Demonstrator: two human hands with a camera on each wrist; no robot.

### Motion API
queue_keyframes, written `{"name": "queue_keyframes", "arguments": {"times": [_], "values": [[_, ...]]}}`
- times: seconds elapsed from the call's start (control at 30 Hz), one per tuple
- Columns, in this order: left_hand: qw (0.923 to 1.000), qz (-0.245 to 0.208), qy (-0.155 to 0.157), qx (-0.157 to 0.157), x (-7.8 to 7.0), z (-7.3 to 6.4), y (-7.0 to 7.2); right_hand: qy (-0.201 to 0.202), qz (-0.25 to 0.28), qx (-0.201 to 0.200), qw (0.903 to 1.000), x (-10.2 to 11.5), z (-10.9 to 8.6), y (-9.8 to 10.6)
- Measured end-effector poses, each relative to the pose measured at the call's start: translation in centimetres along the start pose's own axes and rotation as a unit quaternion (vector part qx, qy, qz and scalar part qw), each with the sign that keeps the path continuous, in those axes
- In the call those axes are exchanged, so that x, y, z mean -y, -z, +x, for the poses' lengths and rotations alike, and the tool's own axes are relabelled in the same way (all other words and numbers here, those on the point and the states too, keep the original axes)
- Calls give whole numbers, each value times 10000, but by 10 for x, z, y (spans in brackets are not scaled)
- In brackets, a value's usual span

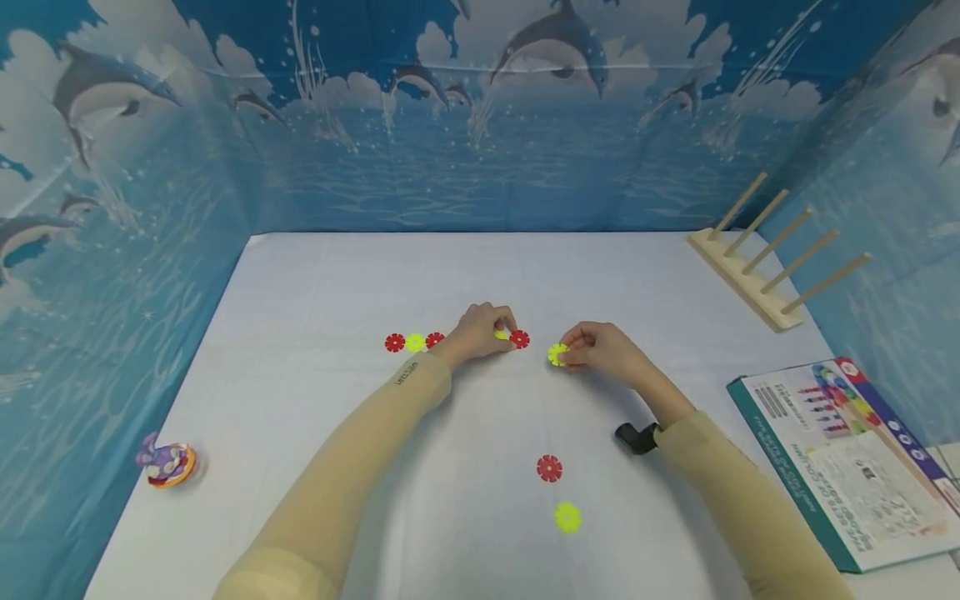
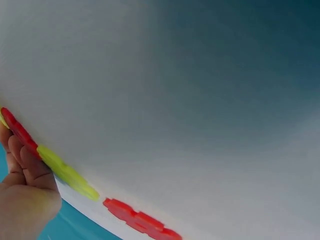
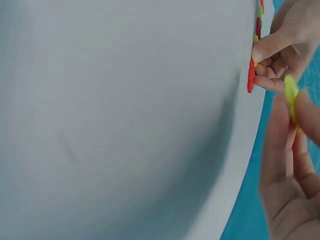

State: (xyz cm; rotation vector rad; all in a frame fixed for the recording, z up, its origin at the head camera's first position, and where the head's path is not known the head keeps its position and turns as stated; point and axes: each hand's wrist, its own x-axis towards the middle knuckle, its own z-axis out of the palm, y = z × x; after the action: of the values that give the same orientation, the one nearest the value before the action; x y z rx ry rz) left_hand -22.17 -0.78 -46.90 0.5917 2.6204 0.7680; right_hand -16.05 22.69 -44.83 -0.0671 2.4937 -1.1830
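My left hand [image 1: 480, 332] is at the right end of a row of notched plastic discs, alternating red and yellow. Its thumb and forefinger pinch the end red disc [image 1: 519, 339] by its left edge, with a yellow disc [image 1: 501, 335] partly hidden inside the grasp. To the left of that hand lie a red disc [image 1: 394, 342], a yellow disc [image 1: 415, 342] and another red disc [image 1: 435, 340]. A short way right of the row, my right hand [image 1: 600, 354] pinches a yellow disc [image 1: 557, 354] between thumb and fingertips; the right wrist view shows it edge-on [image 3: 291, 97].
Nearer me lie a loose red disc [image 1: 550, 468] and a yellow disc [image 1: 567, 517]. A wooden peg stand [image 1: 746, 279] is at the back right, a flat printed box [image 1: 847, 467] at the right edge. A small purple toy [image 1: 167, 462] sits at the left edge.
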Motion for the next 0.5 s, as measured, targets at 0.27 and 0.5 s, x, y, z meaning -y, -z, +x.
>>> {"name": "queue_keyframes", "arguments": {"times": [0.27,0.5], "values": [[10000,78,-21,3,-1,1,1,-317,89,-248,9992,14,36,-10],[10000,85,-9,-7,0,1,1,-472,-103,-230,9986,14,49,-12]]}}
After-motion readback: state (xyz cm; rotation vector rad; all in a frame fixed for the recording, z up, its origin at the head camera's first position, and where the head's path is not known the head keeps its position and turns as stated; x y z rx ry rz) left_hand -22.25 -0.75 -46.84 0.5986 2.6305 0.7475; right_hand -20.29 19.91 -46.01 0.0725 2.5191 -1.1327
